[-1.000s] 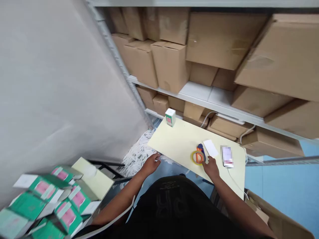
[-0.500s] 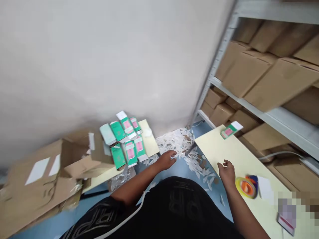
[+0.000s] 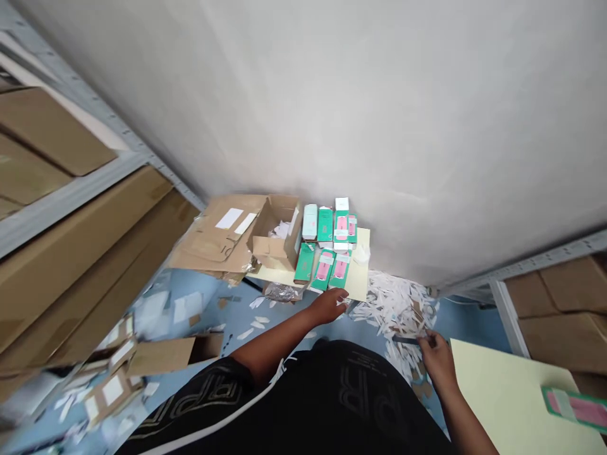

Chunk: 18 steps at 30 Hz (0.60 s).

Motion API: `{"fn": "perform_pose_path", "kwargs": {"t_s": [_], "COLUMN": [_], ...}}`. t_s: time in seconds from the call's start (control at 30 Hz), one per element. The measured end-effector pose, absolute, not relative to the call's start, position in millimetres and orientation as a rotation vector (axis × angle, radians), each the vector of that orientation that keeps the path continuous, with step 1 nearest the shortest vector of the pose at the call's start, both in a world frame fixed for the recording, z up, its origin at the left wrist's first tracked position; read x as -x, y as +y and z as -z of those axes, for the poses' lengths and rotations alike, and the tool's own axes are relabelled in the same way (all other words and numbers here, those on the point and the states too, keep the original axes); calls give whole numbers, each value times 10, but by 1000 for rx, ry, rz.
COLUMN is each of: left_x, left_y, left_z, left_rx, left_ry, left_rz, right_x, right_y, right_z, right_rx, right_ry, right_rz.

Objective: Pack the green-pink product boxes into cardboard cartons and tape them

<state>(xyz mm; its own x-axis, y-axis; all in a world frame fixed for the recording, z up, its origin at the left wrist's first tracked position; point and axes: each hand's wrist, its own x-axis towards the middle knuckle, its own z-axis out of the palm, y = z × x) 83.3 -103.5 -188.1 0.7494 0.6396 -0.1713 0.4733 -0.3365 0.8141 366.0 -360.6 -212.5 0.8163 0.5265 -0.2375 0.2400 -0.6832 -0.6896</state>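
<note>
Single head-worn view, steeply downward, close above lap and blue floor (image 3: 208, 316).

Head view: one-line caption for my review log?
Left hand reaches toward green-and-pink boxes on a small table; right hand rests beside scattered paper strips.

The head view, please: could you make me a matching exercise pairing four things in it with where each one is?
Things:
1. left hand
2. right hand
3. open cardboard box
4. paper scraps

Places:
A. heaped on the blue floor by the wall
B. at the near edge of the small table of green cartons
C. at the corner of the big pale table
D. left of the green cartons

Pairs: 1-B, 2-C, 3-D, 4-A
</note>
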Motion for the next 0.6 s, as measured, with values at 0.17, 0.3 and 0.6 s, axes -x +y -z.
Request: {"fn": "perform_pose_path", "kwargs": {"t_s": [0.17, 0.3, 0.6], "left_x": [-554, -335, 570], "left_y": [-1111, -1139, -924], "left_z": [1879, 1803, 1731], "left_rx": [-1922, -1872, -1772], "left_ry": [1077, 1204, 1335], "left_rz": [-301, -376, -519], "right_x": [-3657, -3455, -2617], "right_y": [-2808, -2301, -1442], "right_z": [2089, 2037, 1803], "right_rx": [2207, 2071, 1903], "right_ry": [-863, -1005, -1254], "right_rz": [-774, -944, -1045]}}
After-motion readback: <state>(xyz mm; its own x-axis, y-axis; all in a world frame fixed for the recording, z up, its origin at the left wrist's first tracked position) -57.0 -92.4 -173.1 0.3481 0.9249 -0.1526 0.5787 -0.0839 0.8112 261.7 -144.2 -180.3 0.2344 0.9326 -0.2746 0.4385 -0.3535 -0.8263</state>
